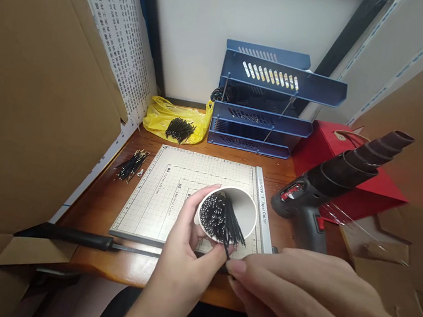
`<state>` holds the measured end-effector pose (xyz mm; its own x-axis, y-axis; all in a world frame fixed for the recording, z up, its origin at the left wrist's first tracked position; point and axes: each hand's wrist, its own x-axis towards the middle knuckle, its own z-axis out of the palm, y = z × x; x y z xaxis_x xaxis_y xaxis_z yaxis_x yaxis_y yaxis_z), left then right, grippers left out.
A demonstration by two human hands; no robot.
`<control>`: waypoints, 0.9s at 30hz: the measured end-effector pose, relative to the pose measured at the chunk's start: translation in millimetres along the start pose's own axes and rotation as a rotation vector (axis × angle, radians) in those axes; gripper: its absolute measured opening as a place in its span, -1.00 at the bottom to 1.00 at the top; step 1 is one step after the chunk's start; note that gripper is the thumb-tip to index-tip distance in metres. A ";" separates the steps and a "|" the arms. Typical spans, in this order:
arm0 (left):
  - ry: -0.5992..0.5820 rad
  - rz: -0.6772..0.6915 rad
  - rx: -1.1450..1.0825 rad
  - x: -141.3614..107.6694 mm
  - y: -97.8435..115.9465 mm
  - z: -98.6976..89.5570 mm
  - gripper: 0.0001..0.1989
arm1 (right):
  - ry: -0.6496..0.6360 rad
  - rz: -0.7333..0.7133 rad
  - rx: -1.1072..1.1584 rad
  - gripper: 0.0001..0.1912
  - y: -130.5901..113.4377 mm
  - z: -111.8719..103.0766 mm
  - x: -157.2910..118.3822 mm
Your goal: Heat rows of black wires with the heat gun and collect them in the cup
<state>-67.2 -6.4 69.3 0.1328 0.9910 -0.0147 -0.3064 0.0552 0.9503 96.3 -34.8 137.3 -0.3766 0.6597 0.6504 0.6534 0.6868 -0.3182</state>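
Note:
My left hand (183,267) is wrapped round a white cup (245,210), which is tilted so its mouth faces me. Inside the cup lies a dense bundle of thin black wires (220,217) with shiny tips, some leaning toward the right side of the rim. My right hand (317,301), close to the camera at the lower right, pinches the end of a thin black wire (227,250) at the cup's near rim. The wire's other end is lost among the bundle.
A paper cutter (148,196) lies under the cup. Black wires (132,166) lie at left, more wires (180,130) on a yellow bag (155,117). Behind stand blue trays (259,118); at right are a heat gun (333,179) and red box (319,144).

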 end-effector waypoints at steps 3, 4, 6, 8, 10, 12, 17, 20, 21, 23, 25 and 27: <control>0.014 0.017 0.042 -1.2 -0.4 0.1 -0.32 | -0.051 -0.056 -0.008 -0.85 1.8 11.5 6.5; 0.020 0.010 0.059 -1.4 -0.4 0.2 -0.30 | -0.074 -0.070 -0.014 -0.85 3.6 15.0 7.8; 0.034 -0.001 0.092 -1.2 -0.1 0.9 -0.26 | -0.094 -0.073 -0.047 -0.82 8.1 20.6 8.8; 0.038 -0.002 0.104 0.1 0.7 1.9 -0.25 | -0.089 -0.064 -0.088 -0.82 12.0 23.7 8.2; 0.031 0.012 0.082 2.4 1.5 2.9 -0.27 | -0.085 -0.041 -0.085 -0.84 14.0 25.0 6.8; 0.026 0.014 0.053 4.8 1.8 3.5 -0.29 | -0.065 -0.001 -0.035 -0.91 14.3 26.1 5.8; 0.031 0.042 0.035 7.8 0.9 2.6 -0.31 | -0.001 0.096 0.019 -0.91 13.8 35.5 8.4; 0.016 0.036 0.021 8.8 0.9 2.1 -0.33 | 0.022 0.167 0.042 -0.87 14.0 37.7 11.3; 0.015 0.028 0.013 9.2 0.9 2.1 -0.32 | 0.027 0.180 0.058 -0.83 14.5 36.3 11.2; 0.019 0.011 -0.007 10.1 1.0 2.1 -0.30 | 0.039 0.197 0.093 -0.65 17.7 31.1 8.5; 0.017 0.011 -0.036 11.0 1.4 1.7 -0.32 | 0.039 0.218 0.130 -0.42 25.1 25.4 2.3; -0.010 0.022 -0.071 12.4 2.1 0.7 -0.36 | -0.018 0.244 0.174 -0.22 35.6 23.0 -5.9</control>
<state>-65.5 5.9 71.4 0.1347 0.9908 0.0091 -0.3754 0.0426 0.9259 106.7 -7.2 106.2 -0.2348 0.8162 0.5279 0.6046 0.5479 -0.5781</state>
